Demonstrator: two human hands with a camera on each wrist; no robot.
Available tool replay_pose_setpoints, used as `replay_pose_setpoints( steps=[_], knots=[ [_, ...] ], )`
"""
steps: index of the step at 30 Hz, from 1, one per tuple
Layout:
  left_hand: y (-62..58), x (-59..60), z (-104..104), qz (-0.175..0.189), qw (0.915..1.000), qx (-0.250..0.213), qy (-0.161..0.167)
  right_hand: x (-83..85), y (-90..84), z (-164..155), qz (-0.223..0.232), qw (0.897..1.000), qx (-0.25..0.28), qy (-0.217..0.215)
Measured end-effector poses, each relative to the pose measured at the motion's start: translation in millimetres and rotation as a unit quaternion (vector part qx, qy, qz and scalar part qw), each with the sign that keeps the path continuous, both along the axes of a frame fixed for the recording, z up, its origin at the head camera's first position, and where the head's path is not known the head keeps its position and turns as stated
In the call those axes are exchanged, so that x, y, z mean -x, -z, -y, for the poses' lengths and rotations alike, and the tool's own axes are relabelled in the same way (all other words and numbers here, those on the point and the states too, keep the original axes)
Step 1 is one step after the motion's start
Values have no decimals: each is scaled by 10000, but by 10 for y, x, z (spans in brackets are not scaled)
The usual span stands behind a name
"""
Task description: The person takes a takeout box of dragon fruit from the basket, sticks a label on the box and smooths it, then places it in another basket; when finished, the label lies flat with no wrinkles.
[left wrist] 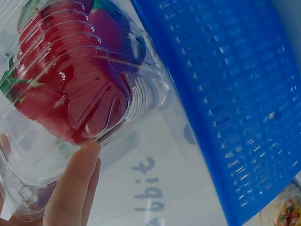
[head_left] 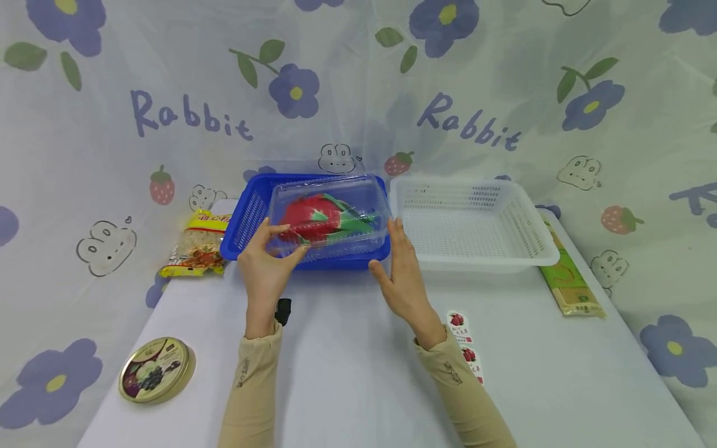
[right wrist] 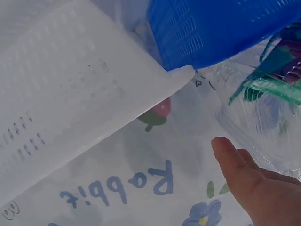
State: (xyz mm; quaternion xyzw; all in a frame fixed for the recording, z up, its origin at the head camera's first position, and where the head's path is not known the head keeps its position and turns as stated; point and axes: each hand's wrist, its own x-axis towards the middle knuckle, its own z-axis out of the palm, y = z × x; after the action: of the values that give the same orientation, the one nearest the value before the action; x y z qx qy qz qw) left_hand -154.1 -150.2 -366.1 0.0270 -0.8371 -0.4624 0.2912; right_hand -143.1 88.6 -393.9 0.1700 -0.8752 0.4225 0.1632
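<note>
Flowered cloth drapes the bench (head_left: 347, 373), where the clear plastic clamshell box of red dragon fruit (head_left: 330, 218) sits atop the blue plastic basket (head_left: 246, 218) near the far edge. Left hand (head_left: 266, 264) pinches its near corner to steady it, while right hand (head_left: 400, 274) rests straight fingers (head_left: 399, 239) against the opposite end, bracing it.

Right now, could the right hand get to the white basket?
Probably yes. The right hand rests open against the clear box, and the white basket sits just beside it with nothing between them.

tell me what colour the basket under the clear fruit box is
Blue basket, clearest in the head view, with a slotted wall; the clear box sits over it.
</note>
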Motion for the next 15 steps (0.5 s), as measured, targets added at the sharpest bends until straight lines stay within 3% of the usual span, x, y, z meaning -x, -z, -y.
replay_pose_setpoints(
  steps=[8,15],
  knots=[
    [58,-262,-120,-148,9990,-114,402,-106,-47,-191,-106,9957,911,-162],
    [180,-570,-270,-996,9922,155,733,-272,-125,-381,99,9870,1521,-502]
  ],
)
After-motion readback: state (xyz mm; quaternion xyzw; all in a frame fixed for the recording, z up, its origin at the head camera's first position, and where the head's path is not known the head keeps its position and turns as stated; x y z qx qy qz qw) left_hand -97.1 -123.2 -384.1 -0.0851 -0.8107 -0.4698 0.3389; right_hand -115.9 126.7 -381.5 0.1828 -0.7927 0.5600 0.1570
